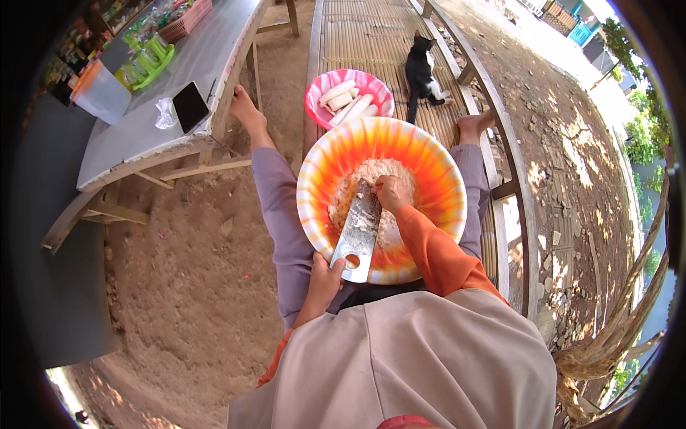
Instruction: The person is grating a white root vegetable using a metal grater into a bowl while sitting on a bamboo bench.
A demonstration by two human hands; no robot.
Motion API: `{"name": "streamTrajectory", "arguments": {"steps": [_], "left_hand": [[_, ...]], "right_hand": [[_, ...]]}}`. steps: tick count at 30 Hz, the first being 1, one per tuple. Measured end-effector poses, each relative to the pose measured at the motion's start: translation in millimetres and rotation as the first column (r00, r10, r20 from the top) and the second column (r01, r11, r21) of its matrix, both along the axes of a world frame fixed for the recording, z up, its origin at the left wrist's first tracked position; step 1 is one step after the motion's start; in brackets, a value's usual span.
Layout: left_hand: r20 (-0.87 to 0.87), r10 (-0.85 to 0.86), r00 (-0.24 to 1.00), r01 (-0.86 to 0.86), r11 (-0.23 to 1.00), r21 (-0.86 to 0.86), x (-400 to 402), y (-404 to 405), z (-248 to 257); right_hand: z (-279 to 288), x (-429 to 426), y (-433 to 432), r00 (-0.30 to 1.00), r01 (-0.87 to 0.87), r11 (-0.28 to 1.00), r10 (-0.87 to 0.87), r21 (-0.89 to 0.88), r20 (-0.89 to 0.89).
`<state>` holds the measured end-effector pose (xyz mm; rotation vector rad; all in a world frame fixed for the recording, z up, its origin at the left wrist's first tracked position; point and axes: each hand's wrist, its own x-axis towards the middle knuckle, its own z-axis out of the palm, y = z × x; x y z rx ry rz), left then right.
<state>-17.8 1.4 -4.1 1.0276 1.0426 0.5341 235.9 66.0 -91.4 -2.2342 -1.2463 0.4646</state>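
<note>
My left hand (324, 284) grips the handle end of a flat metal grater (360, 228), the thumb beside its round hole. The grater slants into a large orange, yellow and white basin (437, 166) between my legs, with pale shreds stuck to its face. Grated pale, moist root (383, 169) is heaped in the basin. My right hand (393, 193) is curled at the grater's far end; whatever is under its fingers is hidden. Beyond the basin, a pink and white bowl (312, 104) holds several peeled white roots (343, 102), which look like cassava.
A black and white cat (420, 72) lies on the bamboo-slat bench (364, 32), inside its wooden rail (506, 123). At left, a table (155, 115) carries a dark tablet or phone (190, 107), crumpled white tissue (166, 113), a plastic container (102, 94), a green glass rack (153, 61) and a pink basket (186, 21).
</note>
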Motion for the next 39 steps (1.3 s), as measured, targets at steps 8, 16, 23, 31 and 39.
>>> {"name": "streamTrajectory", "arguments": {"steps": [8, 16, 23, 31, 39], "left_hand": [[0.033, 0.05, 0.998, -0.05, 0.999, -0.004, -1.7, -1.0, -3.6], [0.015, 0.018, 1.0, -0.019, 1.0, 0.005, -1.3, -1.3, -5.6], [-0.006, 0.004, 1.0, -0.004, 1.0, -0.005, 0.1, -0.6, -7.4], [0.043, 0.028, 0.999, -0.029, 0.999, 0.016, 1.7, -0.2, -6.4], [0.044, 0.06, 0.997, -0.061, 0.998, 0.026, -2.0, -1.1, -11.4]], "right_hand": [[20.4, -3.3, -5.1, 0.982, -0.19, 0.982, 0.19, -0.017, 0.015], [53.0, -15.0, -18.8, 0.942, -0.334, 0.905, 0.311, 0.262, 0.127], [50.4, -5.4, -15.2, 0.966, -0.26, 0.916, 0.252, 0.307, 0.066], [32.4, -24.1, 12.0, 0.887, -0.448, 0.894, 0.447, -0.016, 0.112], [68.6, -1.2, 4.1, 0.849, -0.526, 0.837, 0.526, 0.147, 0.045]]}}
